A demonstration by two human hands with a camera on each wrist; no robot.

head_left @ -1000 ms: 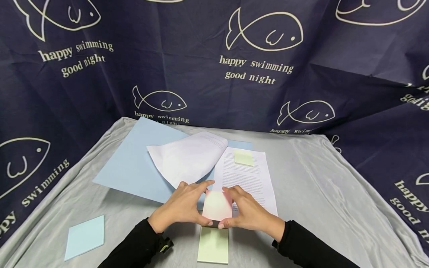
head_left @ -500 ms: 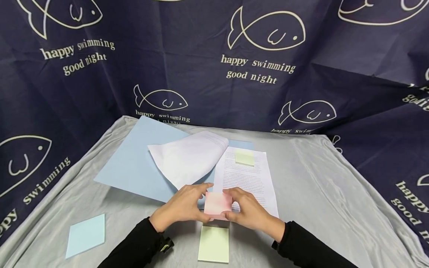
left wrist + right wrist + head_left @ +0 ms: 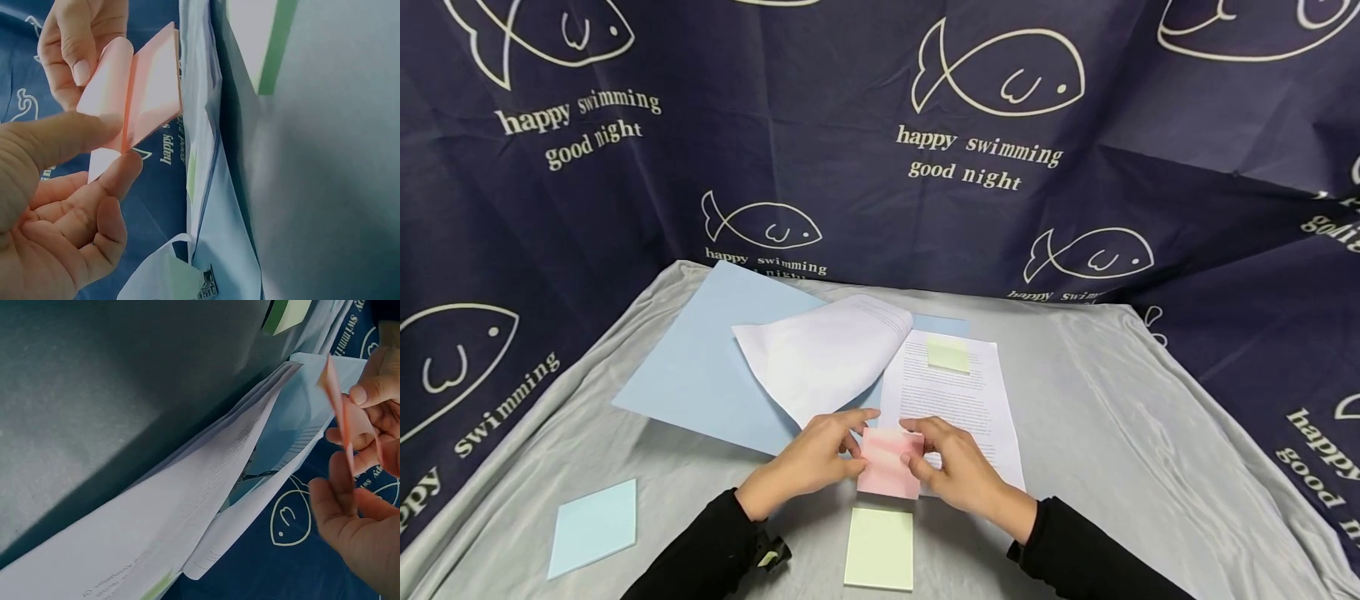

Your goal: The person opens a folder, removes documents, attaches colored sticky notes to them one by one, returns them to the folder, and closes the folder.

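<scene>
Beyond the folded pink paper [image 3: 883, 471] lie a blue folder [image 3: 700, 354] and printed pages [image 3: 943, 396], with a green pad [image 3: 880, 550] nearer and a blue pad [image 3: 593, 527] leftward. Left hand [image 3: 808, 457] and right hand [image 3: 961, 471] pinch its 2 sides, above the grey cloth [image 3: 1097, 433]; the backdrop [image 3: 850, 100] reads "happy swimming good night".

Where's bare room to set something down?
Widest: shiny gray cloth right of printed white paper sheets, toward navy fish-print curtain. Smaller: between the pale-blue square pad and light-blue folder. Crowded: centre, where left hand and right hand hold pink square paper.
</scene>
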